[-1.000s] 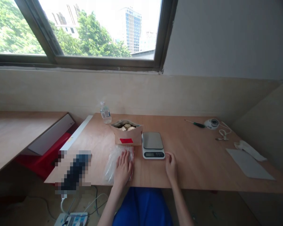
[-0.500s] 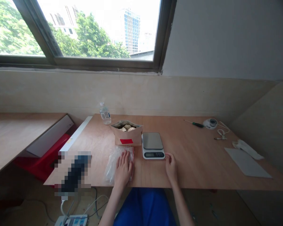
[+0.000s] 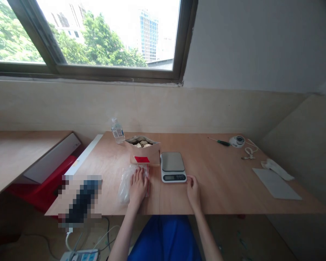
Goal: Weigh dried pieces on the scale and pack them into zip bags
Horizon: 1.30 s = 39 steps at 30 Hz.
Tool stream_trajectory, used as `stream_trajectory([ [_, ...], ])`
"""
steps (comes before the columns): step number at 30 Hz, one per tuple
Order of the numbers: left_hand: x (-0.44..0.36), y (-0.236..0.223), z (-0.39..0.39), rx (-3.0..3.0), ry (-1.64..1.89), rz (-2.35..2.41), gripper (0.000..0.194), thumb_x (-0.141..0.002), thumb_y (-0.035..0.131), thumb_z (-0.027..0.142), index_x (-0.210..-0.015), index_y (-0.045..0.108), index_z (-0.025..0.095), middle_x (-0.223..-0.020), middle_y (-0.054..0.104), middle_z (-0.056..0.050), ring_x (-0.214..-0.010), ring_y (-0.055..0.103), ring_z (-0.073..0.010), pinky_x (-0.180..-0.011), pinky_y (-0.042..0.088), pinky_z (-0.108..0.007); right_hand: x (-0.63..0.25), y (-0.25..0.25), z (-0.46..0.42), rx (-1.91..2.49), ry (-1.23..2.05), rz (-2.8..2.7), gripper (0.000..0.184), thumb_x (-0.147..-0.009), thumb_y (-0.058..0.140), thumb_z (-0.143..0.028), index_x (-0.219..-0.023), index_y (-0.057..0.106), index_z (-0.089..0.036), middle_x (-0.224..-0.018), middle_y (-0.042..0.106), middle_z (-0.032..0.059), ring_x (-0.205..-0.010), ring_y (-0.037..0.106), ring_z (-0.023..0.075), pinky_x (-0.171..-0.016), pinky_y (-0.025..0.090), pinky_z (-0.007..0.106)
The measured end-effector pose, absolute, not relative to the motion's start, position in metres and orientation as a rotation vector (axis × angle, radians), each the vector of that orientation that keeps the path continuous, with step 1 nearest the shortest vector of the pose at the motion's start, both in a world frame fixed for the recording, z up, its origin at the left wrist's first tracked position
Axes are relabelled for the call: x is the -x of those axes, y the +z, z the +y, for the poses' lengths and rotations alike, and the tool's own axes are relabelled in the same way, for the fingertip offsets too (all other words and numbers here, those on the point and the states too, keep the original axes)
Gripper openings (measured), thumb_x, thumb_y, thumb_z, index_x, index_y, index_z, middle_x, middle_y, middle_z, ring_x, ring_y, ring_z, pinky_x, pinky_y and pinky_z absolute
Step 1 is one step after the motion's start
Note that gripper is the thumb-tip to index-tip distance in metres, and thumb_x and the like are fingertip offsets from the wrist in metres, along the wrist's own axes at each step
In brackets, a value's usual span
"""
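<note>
Left hand (image 3: 139, 184) and right hand (image 3: 193, 189) apart, by 1 digital scale (image 3: 173, 162) and a plastic bag (image 3: 124, 188)
The left lies flat on the bag, before an open kraft pouch (image 3: 154, 155); just right of the pouch, the right curls at the scale's near right corner, its grip unclear.

Hands: two, one left hand (image 3: 138, 185) and one right hand (image 3: 193, 191). Tables: two, one main table (image 3: 214, 188) and one side table (image 3: 27, 148). Digital scale (image 3: 173, 163): one. Paper pouch (image 3: 142, 151): one, with one red label (image 3: 142, 159); pale pieces (image 3: 143, 143) inside: several, overlapping, exact count not readable. Clear plastic bags (image 3: 124, 188): number not determinable. Bottle (image 3: 117, 131): one. Screwdriver (image 3: 222, 143): one. Dome camera (image 3: 237, 141): one. White sheet (image 3: 276, 185): one. Power strip (image 3: 81, 255): one.
</note>
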<state>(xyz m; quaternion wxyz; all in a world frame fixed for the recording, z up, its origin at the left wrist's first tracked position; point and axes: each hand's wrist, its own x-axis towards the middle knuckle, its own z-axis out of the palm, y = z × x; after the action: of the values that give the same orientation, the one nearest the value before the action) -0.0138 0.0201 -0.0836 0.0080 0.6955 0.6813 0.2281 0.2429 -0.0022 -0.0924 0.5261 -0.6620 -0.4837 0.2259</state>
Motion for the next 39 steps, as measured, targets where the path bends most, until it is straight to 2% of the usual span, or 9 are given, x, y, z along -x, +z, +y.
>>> stream_trajectory([
  [5,0.018,-0.077,0.027,-1.978,0.972,1.971,0.042,-0.086,0.038,0.025,-0.125,0.044,0.012,-0.131,0.049,-0.017,-0.126,0.041,-0.0265,-0.105,0.030,-0.047,-0.243,-0.092,-0.001,1.585,0.538,-1.145,0.033,-0.085,0.037,-0.045,-0.090,0.056,-0.017,-0.092,0.065,0.0130,-0.086,0.061,0.0262,-0.076,0.046,0.037],
  [8,0.025,-0.063,0.033,-1.784,1.350,1.927,0.047,-0.085,0.042,0.028,-0.129,0.036,0.012,-0.124,0.048,-0.017,-0.119,0.046,-0.0265,-0.097,0.040,-0.046,-0.243,-0.091,-0.001,1.577,0.535,-1.131,0.035,-0.084,0.038,-0.046,-0.089,0.056,-0.017,-0.091,0.066,0.0132,-0.085,0.061,0.0263,-0.075,0.047,0.037],
  [11,0.040,-0.043,0.050,-1.691,1.600,1.920,0.056,-0.081,0.049,0.032,-0.132,0.031,0.014,-0.125,0.042,-0.017,-0.118,0.044,-0.0290,-0.095,0.041,-0.048,-0.242,-0.089,-0.001,1.569,0.532,-1.127,0.035,-0.084,0.038,-0.047,-0.089,0.056,-0.017,-0.091,0.066,0.0130,-0.085,0.062,0.0261,-0.075,0.047,0.037],
  [16,0.075,-0.014,0.087,-1.769,1.523,1.651,0.100,-0.064,0.071,0.041,-0.140,0.009,0.020,-0.144,0.016,-0.019,-0.132,0.027,-0.0334,-0.104,0.031,-0.050,-0.243,-0.090,0.000,1.570,0.509,-1.131,0.033,-0.084,0.038,-0.045,-0.088,0.055,-0.018,-0.091,0.066,0.0134,-0.086,0.061,0.0258,-0.075,0.047,0.037],
  [19,0.090,0.001,0.101,-1.792,1.384,1.475,0.106,-0.062,0.074,0.042,-0.141,0.004,0.025,-0.147,0.016,-0.016,-0.135,0.024,-0.0291,-0.107,0.028,-0.045,-0.244,-0.093,0.002,1.565,0.506,-1.125,0.032,-0.084,0.038,-0.044,-0.089,0.055,-0.018,-0.091,0.066,0.0132,-0.086,0.061,0.0256,-0.075,0.048,0.036],
  [26,0.095,0.012,0.117,-1.754,1.244,1.360,0.075,-0.062,0.073,0.043,-0.125,0.040,0.022,-0.124,0.052,-0.011,-0.113,0.052,-0.0260,-0.095,0.043,-0.040,-0.243,-0.094,0.001,1.566,0.529,-1.118,0.031,-0.084,0.039,-0.043,-0.090,0.056,-0.018,-0.090,0.066,0.0135,-0.085,0.062,0.0266,-0.071,0.048,0.037],
  [29,0.096,0.014,0.118,-1.752,1.271,1.378,0.068,-0.060,0.074,0.043,-0.118,0.046,0.021,-0.115,0.057,-0.009,-0.101,0.058,-0.0249,-0.087,0.048,-0.040,-0.243,-0.095,0.001,1.561,0.534,-1.128,0.030,-0.083,0.039,-0.043,-0.089,0.056,-0.018,-0.090,0.066,0.0131,-0.085,0.062,0.0268,-0.071,0.049,0.037],
  [34,0.103,0.026,0.114,-1.785,1.399,1.457,0.034,-0.068,0.067,0.045,-0.090,0.058,0.019,-0.089,0.065,-0.004,-0.087,0.062,-0.0203,-0.083,0.049,-0.036,-0.243,-0.097,0.002,1.554,0.501,-1.118,0.029,-0.082,0.041,-0.042,-0.091,0.056,-0.018,-0.091,0.066,0.0126,-0.083,0.062,0.0261,-0.072,0.049,0.038],
  [39,0.113,0.036,0.109,-1.819,1.483,1.536,0.023,-0.074,0.060,0.042,-0.076,0.062,0.019,-0.078,0.067,-0.002,-0.075,0.063,-0.0176,-0.075,0.050,-0.031,-0.244,-0.098,0.002,1.581,0.474,-1.108,0.027,-0.080,0.041,-0.038,-0.093,0.054,-0.019,-0.086,0.065,0.0117,-0.078,0.062,0.0255,-0.066,0.050,0.037],
])
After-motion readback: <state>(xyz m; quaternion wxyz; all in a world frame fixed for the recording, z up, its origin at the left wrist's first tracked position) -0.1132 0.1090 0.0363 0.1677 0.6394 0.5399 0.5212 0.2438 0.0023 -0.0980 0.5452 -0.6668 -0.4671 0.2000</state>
